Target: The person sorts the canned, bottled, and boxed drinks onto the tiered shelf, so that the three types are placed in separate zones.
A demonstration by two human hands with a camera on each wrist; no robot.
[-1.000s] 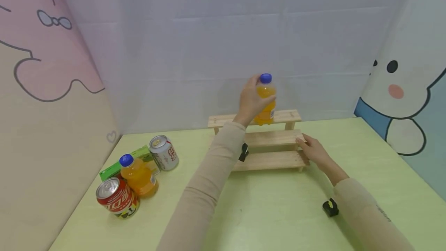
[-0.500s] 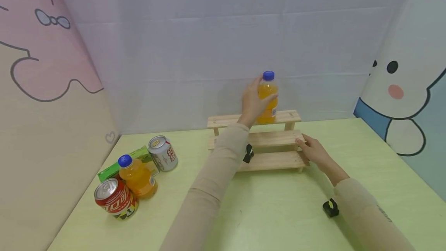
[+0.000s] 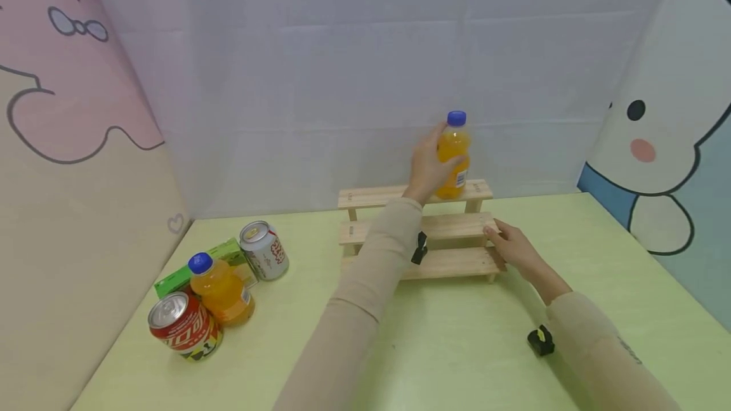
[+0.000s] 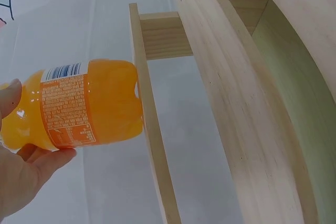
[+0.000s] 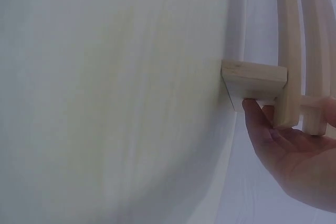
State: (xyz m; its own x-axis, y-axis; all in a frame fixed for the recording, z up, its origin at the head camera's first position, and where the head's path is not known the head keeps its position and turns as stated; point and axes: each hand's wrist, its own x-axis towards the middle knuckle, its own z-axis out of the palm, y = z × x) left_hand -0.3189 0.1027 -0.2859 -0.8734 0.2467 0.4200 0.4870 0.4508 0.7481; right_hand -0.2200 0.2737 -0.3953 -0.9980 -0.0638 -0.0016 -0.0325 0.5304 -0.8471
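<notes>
Probably to steady it, the right hand grips the right end of the wooden stand. The left hand holds an orange bottle upright by its upper body, likely leaving the base free to meet the top board, right of its middle. The label shows a barcode and print too small to read; lettering on the red can and silver can is unclear.

Head view forward-down; wrist views close; shelf shared.
</notes>
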